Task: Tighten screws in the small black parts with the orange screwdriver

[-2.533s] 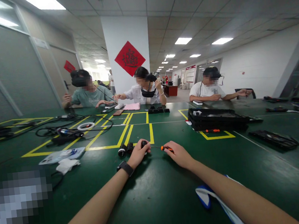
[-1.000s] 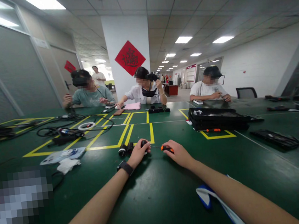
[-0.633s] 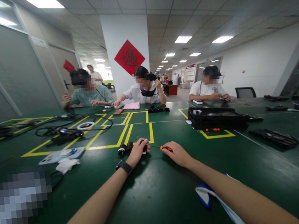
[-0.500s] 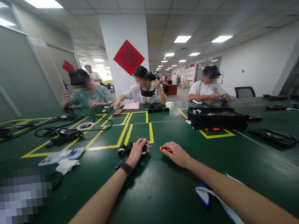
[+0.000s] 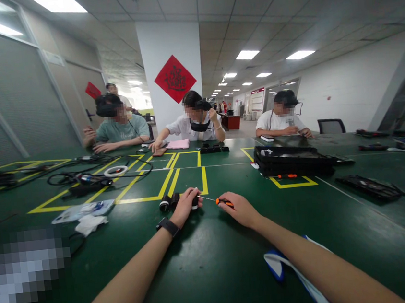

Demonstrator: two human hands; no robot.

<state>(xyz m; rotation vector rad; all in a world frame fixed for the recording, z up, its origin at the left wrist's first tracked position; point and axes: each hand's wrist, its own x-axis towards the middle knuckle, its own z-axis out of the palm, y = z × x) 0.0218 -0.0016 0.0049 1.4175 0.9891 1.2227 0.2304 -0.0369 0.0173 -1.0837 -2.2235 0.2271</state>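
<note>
My right hand [image 5: 242,209] is closed around the orange and black handle of a screwdriver [image 5: 224,202]. Its thin shaft points left and its tip end reaches the fingers of my left hand [image 5: 185,208]. Those fingers are wrapped over a black cylindrical part with a white band [image 5: 194,202], mostly hidden under them. Whether the tip touches the part, I cannot tell. Just left of that hand, two similar black cylindrical parts [image 5: 165,203] lie on the green table [image 5: 201,277].
Black cables [image 5: 79,183] and a pale blue packet [image 5: 82,211] with a crumpled tissue [image 5: 91,224] lie left. Black trays [image 5: 290,159], an orange screwdriver [image 5: 287,176] and a black panel [image 5: 371,188] lie right. A blue-white cloth strip [image 5: 276,266] runs under my right forearm. Co-workers sit opposite.
My two hands, the screwdriver and the black part have hardly moved. Across the table, the co-worker at left has leaned slightly leftward, and that person's forearm lies farther left on the table.
</note>
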